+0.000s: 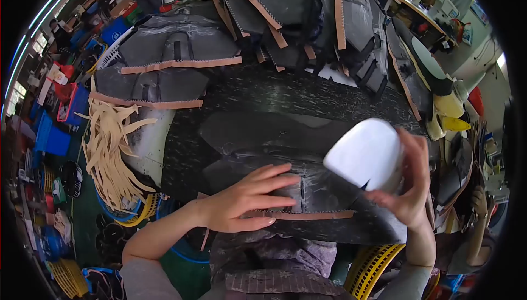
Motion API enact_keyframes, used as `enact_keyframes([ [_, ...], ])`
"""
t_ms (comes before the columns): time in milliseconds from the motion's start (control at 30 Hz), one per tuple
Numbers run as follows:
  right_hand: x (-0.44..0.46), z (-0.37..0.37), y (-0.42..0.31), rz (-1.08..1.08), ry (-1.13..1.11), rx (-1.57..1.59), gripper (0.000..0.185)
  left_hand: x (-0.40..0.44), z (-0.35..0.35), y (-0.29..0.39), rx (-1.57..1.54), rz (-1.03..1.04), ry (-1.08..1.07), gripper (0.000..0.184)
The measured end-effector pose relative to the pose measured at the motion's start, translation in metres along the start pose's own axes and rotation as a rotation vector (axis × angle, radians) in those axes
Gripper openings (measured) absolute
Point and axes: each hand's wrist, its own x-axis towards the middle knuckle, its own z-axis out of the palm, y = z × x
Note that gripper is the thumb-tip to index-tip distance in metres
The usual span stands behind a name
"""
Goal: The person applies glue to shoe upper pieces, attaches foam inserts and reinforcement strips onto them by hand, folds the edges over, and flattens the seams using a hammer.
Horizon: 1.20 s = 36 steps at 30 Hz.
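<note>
My left hand [250,198] lies with fingers spread on a dark grey sheet piece [274,157], near the table's front edge. Along that piece's near edge runs a stitched tan strip [324,215]. My right hand [411,185] holds a white rounded piece [365,152] between thumb and fingers, raised over the right part of the dark piece. A small notch shows in the white piece's lower edge. Its right side is blurred.
Dark pieces with tan strips [178,45] lie at the back left, more in a pile [296,9] at the back. Beige strips [112,152] hang at the left edge. A yellow basket [376,270] stands below right. Another person's hand [480,201] shows far right.
</note>
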Motion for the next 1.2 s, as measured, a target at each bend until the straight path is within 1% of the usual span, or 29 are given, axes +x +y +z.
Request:
enact_keyframes([
  [67, -0.001, 0.012, -0.02, -0.051, -0.161, -0.012, 0.099, -0.003, 0.0, 0.016, -0.531, -0.115, 0.321, 0.059],
  [100, -0.002, 0.022, -0.024, -0.062, -0.232, 0.013, 0.097, 0.002, 0.009, 0.026, -0.805, -0.176, 0.512, 0.059],
  [167, 0.006, 0.041, -0.033, -0.065, -0.302, 0.066, 0.097, 0.003, 0.006, 0.036, -0.871, -0.369, 0.546, 0.059],
  [200, 0.013, 0.048, -0.034, -0.049, -0.325, 0.155, 0.093, 0.004, 0.009, 0.039, -0.692, -0.463, 0.645, 0.058],
  [233, 0.009, 0.052, -0.032, -0.035, -0.327, 0.155, 0.093, 0.0, 0.008, 0.041, -0.702, -0.469, 0.636, 0.058],
  [300, 0.005, 0.062, -0.023, 0.356, -0.27, 0.814, 0.082, -0.01, 0.006, 0.042, -0.451, -0.441, 0.735, 0.058],
  [333, 0.005, 0.053, -0.02, 0.619, -0.498, 0.699, 0.07, -0.013, 0.014, 0.044, -0.377, -0.474, 0.804, 0.048],
  [367, 0.0, 0.057, -0.018, 0.627, -0.491, 0.7, 0.07, -0.016, 0.015, 0.04, -0.114, -0.435, 0.676, 0.042],
  [400, -0.01, 0.065, -0.014, 0.577, -0.525, 0.638, 0.065, -0.019, 0.017, 0.036, 0.143, -0.39, 0.544, 0.037],
  [433, -0.018, 0.073, -0.011, 0.527, -0.561, 0.576, 0.06, -0.022, 0.022, 0.031, 0.255, -0.394, 0.524, 0.03],
  [467, -0.023, 0.079, -0.008, 0.488, -0.483, 0.621, 0.051, -0.021, 0.023, 0.03, 0.249, -0.396, 0.517, 0.03],
  [500, -0.022, 0.08, -0.009, 0.495, -0.481, 0.625, 0.051, -0.019, 0.022, 0.03, 0.28, -0.388, 0.511, 0.032],
  [567, -0.018, 0.08, -0.012, 0.555, -0.317, 0.861, 0.043, -0.019, 0.022, 0.031, 0.311, -0.385, 0.498, 0.033],
  [633, -0.018, 0.082, -0.012, 0.519, -0.333, 0.81, 0.041, -0.02, 0.025, 0.029, 0.392, -0.36, 0.496, 0.034],
  [667, -0.018, 0.083, -0.011, 0.482, -0.351, 0.757, 0.039, -0.023, 0.028, 0.027, 0.392, -0.357, 0.497, 0.034],
  [767, -0.023, 0.09, -0.007, 0.453, -0.35, 0.726, 0.039, -0.028, 0.032, 0.02, 0.441, -0.355, 0.484, 0.036],
  [833, -0.026, 0.095, -0.004, 0.463, -0.351, 0.716, 0.039, -0.025, 0.031, 0.018, 0.687, -0.298, 0.365, 0.039],
  [867, -0.026, 0.095, -0.002, 0.469, -0.347, 0.697, 0.039, -0.025, 0.027, 0.022, 0.693, -0.3, 0.368, 0.039],
  [933, -0.025, 0.092, -0.003, 0.472, -0.369, 0.661, 0.039, -0.021, 0.014, 0.04, 0.852, -0.408, 0.078, 0.037],
  [967, -0.023, 0.091, -0.004, 0.481, -0.388, 0.624, 0.039, -0.015, 0.008, 0.045, 0.858, -0.411, 0.088, 0.037],
  [1033, -0.023, 0.093, -0.003, 0.467, -0.381, 0.637, 0.042, 0.004, 0.001, 0.052, 0.708, -0.29, 0.209, 0.035],
  [1100, -0.027, 0.093, -0.004, 0.456, -0.371, 0.651, 0.045, 0.033, 0.033, 0.048, 0.579, -0.204, 0.371, 0.034],
  [1133, -0.03, 0.09, -0.004, 0.513, -0.333, 0.834, 0.049, 0.037, 0.045, 0.04, 0.725, -0.201, 0.346, 0.03],
  [1167, -0.034, 0.086, -0.004, 0.572, -0.293, 1.016, 0.054, 0.034, 0.046, 0.034, 0.723, -0.199, 0.351, 0.03],
  [1200, -0.036, 0.071, -0.005, 0.471, -0.365, 0.902, 0.059, 0.028, 0.042, 0.029, 0.49, -0.236, 0.433, 0.027],
])
